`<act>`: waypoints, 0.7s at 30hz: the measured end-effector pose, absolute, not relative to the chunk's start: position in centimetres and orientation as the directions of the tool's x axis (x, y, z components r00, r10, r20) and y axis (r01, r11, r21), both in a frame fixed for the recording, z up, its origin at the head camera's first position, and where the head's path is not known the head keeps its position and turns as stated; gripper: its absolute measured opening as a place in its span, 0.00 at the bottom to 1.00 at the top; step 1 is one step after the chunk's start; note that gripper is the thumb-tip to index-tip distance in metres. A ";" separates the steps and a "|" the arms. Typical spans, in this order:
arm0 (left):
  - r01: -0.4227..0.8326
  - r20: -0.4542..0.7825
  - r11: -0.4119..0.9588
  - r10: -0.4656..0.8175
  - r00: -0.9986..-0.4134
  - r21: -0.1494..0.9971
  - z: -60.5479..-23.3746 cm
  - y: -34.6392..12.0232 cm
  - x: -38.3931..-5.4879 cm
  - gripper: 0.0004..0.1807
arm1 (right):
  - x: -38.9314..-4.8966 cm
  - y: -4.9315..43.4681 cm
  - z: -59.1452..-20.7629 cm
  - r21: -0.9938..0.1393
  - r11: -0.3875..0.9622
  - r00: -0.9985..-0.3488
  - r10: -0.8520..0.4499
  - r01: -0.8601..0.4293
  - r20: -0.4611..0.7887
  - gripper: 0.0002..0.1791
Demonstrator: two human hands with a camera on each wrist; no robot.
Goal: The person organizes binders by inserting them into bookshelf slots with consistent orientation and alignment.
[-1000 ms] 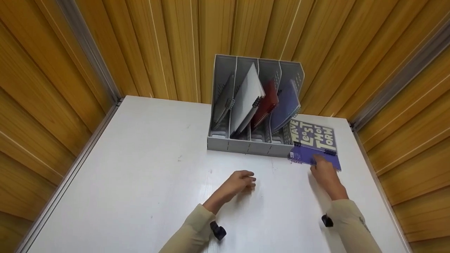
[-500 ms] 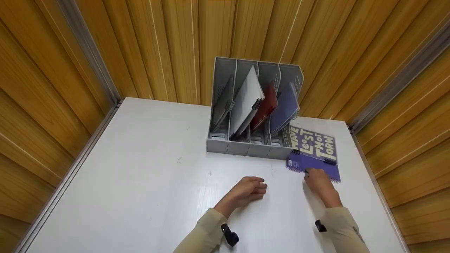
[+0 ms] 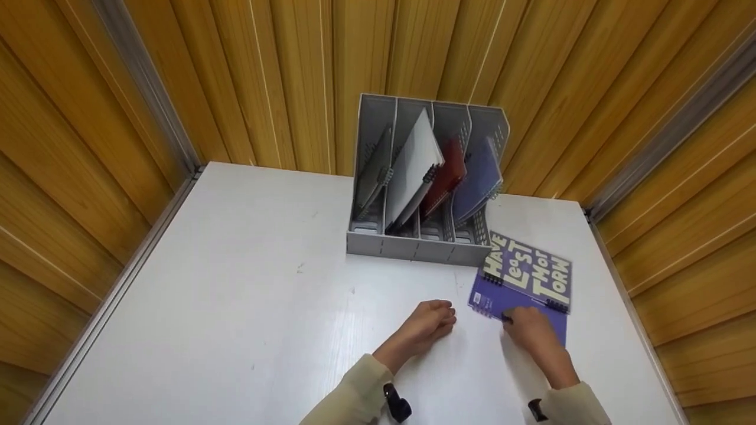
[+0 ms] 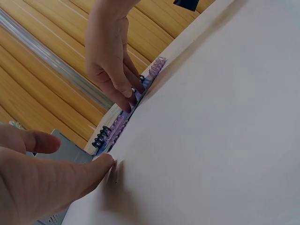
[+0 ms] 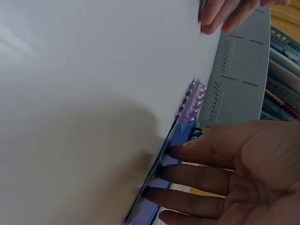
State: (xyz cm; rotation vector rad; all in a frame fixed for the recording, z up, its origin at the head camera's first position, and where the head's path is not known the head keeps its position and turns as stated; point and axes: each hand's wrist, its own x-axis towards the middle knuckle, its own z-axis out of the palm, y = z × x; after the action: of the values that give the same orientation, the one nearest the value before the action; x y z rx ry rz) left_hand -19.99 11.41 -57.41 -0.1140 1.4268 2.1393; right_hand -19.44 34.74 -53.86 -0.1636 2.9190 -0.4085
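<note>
My right hand (image 3: 534,333) presses its fingertips on the cover of a purple spiral notebook (image 3: 499,298) lying flat on the white table; its fingers look fairly straight in the right wrist view. On top of that notebook, set further back, lies another spiral notebook (image 3: 525,268) with large pale letters on its cover. To the left, my left hand (image 3: 422,330) rests near the table with relaxed fingers and holds nothing. In the left wrist view, pinkish spiral rings (image 4: 117,129) show along the purple notebook's near edge.
A grey file organizer (image 3: 419,248) stands behind the hands. In its slots lean a dark notebook (image 3: 375,171), a white one (image 3: 413,171), a red one (image 3: 446,177) and a blue-purple one (image 3: 478,180). Wood-look walls (image 3: 307,77) enclose the table.
The right hand has dragged both stacked notebooks toward the person, away from the organizer's side, turning them slightly. The left hand has moved a little right and nearer the person.
</note>
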 end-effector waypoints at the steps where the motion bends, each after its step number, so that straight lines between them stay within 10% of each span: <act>1: -0.488 -0.364 -0.276 0.397 -0.843 0.828 -57.4 11.5 -20.0 0.28 | -19.1 34.4 -53.8 -0.295 0.952 -0.973 -0.144 -0.086 -0.180 0.08; 21: -0.494 -0.392 -0.313 0.335 -0.857 0.811 -57.5 12.0 -20.6 0.29 | -17.7 32.6 -55.7 -0.321 0.943 -0.984 -0.131 -0.087 -0.118 0.31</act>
State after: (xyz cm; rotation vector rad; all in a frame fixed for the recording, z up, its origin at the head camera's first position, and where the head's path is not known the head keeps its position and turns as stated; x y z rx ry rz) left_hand -20.59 11.99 -57.47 -0.2041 1.4289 2.1889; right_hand -17.69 32.58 -55.65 -0.1664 2.9602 -0.4793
